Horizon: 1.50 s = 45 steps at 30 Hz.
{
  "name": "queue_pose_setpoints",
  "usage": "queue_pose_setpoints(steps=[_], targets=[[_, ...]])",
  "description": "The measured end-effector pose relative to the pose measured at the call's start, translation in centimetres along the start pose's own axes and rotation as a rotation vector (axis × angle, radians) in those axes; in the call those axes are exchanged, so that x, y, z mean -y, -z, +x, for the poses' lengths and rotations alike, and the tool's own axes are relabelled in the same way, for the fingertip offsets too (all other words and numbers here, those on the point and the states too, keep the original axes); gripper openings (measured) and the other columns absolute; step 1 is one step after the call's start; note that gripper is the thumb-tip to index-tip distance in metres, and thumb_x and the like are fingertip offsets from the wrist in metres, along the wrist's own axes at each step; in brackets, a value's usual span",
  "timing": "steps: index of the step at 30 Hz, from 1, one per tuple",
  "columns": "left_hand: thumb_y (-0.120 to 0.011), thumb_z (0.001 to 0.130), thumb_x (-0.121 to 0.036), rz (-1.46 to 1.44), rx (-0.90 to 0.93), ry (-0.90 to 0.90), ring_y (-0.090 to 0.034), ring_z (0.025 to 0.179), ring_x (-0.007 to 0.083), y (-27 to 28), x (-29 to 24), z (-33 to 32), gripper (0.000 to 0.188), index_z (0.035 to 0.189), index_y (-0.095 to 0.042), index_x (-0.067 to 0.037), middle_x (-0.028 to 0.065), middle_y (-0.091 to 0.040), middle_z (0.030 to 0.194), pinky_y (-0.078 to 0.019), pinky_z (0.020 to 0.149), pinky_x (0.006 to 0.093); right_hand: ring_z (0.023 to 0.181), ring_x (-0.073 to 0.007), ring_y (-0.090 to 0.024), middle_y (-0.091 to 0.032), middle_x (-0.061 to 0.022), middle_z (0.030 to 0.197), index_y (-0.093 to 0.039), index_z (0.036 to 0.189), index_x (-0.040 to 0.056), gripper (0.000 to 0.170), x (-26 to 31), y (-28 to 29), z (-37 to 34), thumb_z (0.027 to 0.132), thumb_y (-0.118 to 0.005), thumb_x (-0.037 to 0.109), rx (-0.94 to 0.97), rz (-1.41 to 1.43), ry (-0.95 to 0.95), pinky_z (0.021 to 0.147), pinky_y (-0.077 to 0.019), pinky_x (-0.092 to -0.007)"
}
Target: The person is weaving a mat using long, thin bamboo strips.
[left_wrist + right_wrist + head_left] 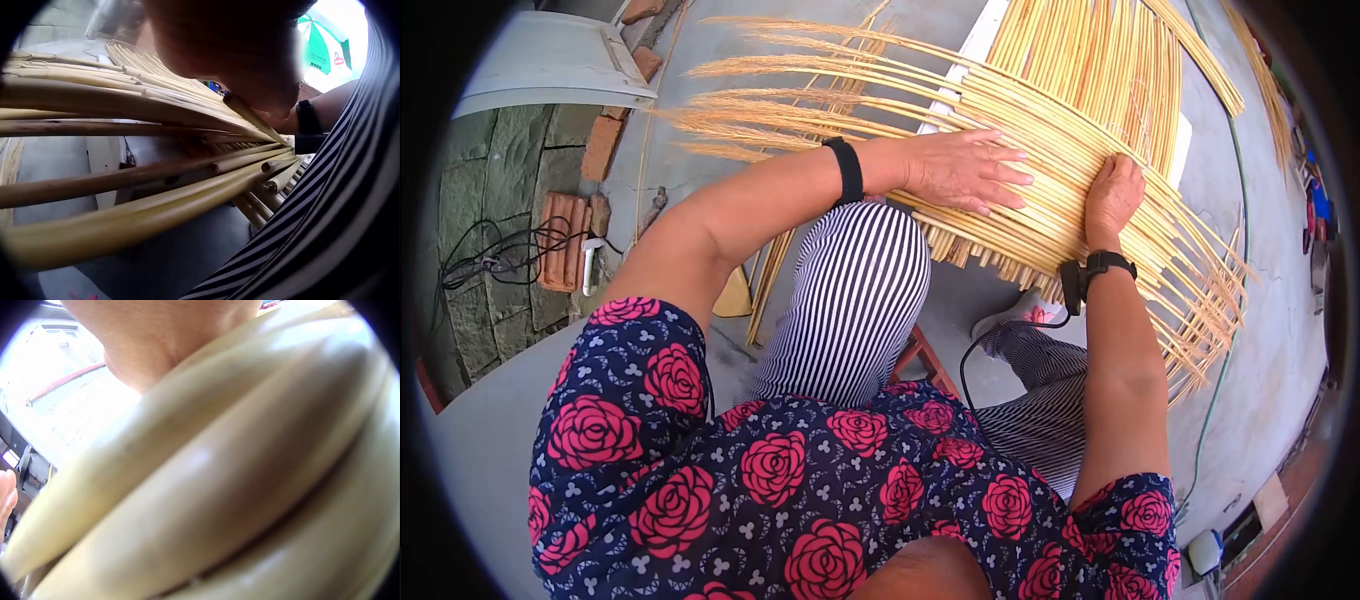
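Note:
In the head view a layer of straw-coloured stalks (pixel 1050 215) runs crosswise in front of the knees, with feathery tips (pixel 750 125) at the left. My left hand (pixel 968 172) lies over these stalks, fingers spread and pointing right. Farther right, my right hand (pixel 1115 195) grips at the stalks with bent fingers, their tips partly hidden. The left wrist view shows cut stalk ends (pixel 269 167) below the hand. Large, blurred stalks (pixel 206 469) fill the right wrist view, close under the right hand (pixel 169 344).
Beneath and beyond the crosswise layer, other stalks (pixel 1090 45) lie lengthwise over a white board (pixel 975 50). A striped trouser knee (pixel 865 270) comes up close to the left forearm. A thin green hose (pixel 1248 200) runs along the floor. Bricks (pixel 560 240) and a black cable lie at the left.

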State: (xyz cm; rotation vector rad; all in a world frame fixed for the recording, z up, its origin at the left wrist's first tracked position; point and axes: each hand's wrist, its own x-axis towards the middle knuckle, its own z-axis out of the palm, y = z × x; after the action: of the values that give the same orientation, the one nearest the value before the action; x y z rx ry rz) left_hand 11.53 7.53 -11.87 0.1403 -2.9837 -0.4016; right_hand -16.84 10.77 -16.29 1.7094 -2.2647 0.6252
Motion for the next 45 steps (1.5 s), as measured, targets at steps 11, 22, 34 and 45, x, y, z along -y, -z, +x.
queue_pose_setpoints(steps=[11, 22, 34, 45], targets=[[-0.047, 0.086, -0.048, 0.023, 0.105, -0.064, -0.010, 0.138, 0.0243, -2.2, -0.1, -1.4, 0.056, 0.138, -0.032, -0.031, -0.0003, -0.019, 0.148, -0.0030, 0.111, 0.0506, 0.095, -0.0288, -0.050, -0.057, -0.0086, 0.094, -0.055, 0.088, 0.0079, 0.010, 0.7, 0.7, 0.2, 0.086, -0.054, 0.018, 0.023, 0.011, -0.020, 0.085, -0.0395, -0.0396], [-0.044, 0.089, -0.048, -0.081, -0.012, -0.079, -0.023, 0.135, 0.0256, -0.6, 0.1, -1.9, 0.050, 0.132, -0.043, -0.025, 0.0047, -0.033, 0.143, -0.0110, 0.110, 0.0480, 0.088, -0.0308, -0.054, -0.060, -0.0123, 0.090, -0.058, 0.090, 0.0047, 0.010, 1.6, 1.3, 0.2, 0.086, -0.055, 0.013, -0.046, 0.023, 0.088, 0.079, -0.0424, -0.0399], [-0.050, 0.088, -0.016, -0.636, -0.987, 1.401, -0.058, 0.065, 0.0231, -1.5, -13.0, -23.3, 0.017, 0.085, -0.059, -0.001, 0.0088, -0.059, 0.071, -0.0476, 0.062, 0.0311, 0.083, -0.0325, -0.057, -0.062, -0.0150, 0.088, -0.058, 0.091, 0.0014, 0.012, -0.3, 0.5, 0.5, 0.086, -0.056, 0.012, -0.017, -0.054, 0.183, 0.074, -0.0454, -0.0409], [-0.046, 0.084, -0.026, -0.836, 0.043, 1.457, -0.057, 0.084, 0.0359, -20.8, -21.8, -28.8, 0.026, 0.088, -0.061, -0.005, 0.0173, -0.061, 0.089, -0.0447, 0.078, 0.0441, 0.082, -0.0337, -0.057, -0.062, -0.0166, 0.088, -0.059, 0.094, 0.0010, 0.017, -1.6, 0.0, 0.7, 0.089, -0.053, 0.015, -0.006, -0.116, 0.228, 0.072, -0.0461, -0.0424]])
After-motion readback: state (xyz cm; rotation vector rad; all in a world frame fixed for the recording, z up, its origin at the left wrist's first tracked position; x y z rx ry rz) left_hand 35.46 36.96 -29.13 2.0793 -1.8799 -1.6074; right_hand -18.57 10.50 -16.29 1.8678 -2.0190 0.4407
